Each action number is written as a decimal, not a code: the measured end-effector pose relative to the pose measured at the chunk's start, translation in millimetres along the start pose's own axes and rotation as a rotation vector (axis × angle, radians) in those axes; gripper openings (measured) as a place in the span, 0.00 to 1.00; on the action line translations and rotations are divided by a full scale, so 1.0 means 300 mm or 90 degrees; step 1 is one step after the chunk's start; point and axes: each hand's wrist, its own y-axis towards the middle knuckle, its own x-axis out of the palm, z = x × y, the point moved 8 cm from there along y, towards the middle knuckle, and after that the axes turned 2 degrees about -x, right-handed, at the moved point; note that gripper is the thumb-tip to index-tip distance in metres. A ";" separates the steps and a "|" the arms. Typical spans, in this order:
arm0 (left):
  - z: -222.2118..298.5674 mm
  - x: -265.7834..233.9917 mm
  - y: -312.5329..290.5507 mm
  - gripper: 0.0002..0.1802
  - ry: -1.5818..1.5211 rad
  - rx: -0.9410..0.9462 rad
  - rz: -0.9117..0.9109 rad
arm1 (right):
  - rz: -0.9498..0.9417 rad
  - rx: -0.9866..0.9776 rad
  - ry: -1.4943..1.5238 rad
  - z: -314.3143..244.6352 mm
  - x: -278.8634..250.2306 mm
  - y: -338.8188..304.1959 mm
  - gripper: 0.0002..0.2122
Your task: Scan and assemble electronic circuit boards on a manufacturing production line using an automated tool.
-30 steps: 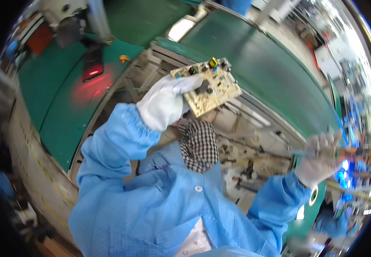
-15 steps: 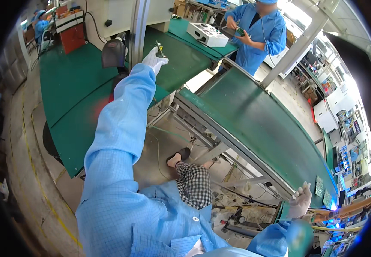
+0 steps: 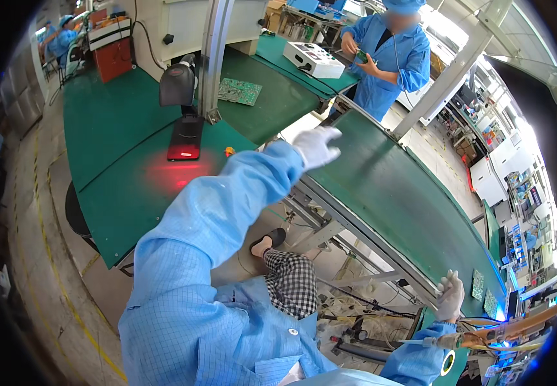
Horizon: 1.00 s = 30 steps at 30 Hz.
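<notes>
My left hand (image 3: 317,147), in a white glove, reaches over the near end of the green conveyor belt (image 3: 381,186). Its fingers are stretched out and nothing is in them. A green circuit board (image 3: 240,91) lies flat on the other green belt, beyond the metal post. Off to the right, my gloved right hand (image 3: 450,296) is raised beside the belt's edge, fingers loosely bent and apart, holding nothing. Closest to it are two circuit boards, one (image 3: 478,284) a little farther up the belt and the other (image 3: 490,303) nearer its end.
A black scanner on a stand (image 3: 178,87) casts red light on the green table (image 3: 111,186). The metal post (image 3: 214,58) rises beside it. Across the belt, a person in blue (image 3: 388,58) holds a small green part near a white box (image 3: 314,59).
My left hand has moved right and nearer, from the far belt to above the conveyor. The circuit board it touched now lies flat there. My right hand has shifted only slightly.
</notes>
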 end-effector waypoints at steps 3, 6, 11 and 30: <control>0.155 0.178 -0.014 0.30 0.090 0.107 -0.050 | 0.112 -0.056 -0.244 -0.036 -0.034 0.028 0.18; 0.236 0.282 -0.022 0.31 0.078 0.159 -0.035 | 0.185 -0.164 -0.565 -0.020 -0.178 0.183 0.18; 0.245 0.300 -0.042 0.36 0.210 0.050 -0.088 | 0.226 -0.280 -0.836 -0.040 -0.205 0.291 0.18; 0.232 0.429 -0.001 0.37 0.436 0.164 -0.137 | 0.478 -0.066 -0.877 -0.013 -0.665 0.485 0.40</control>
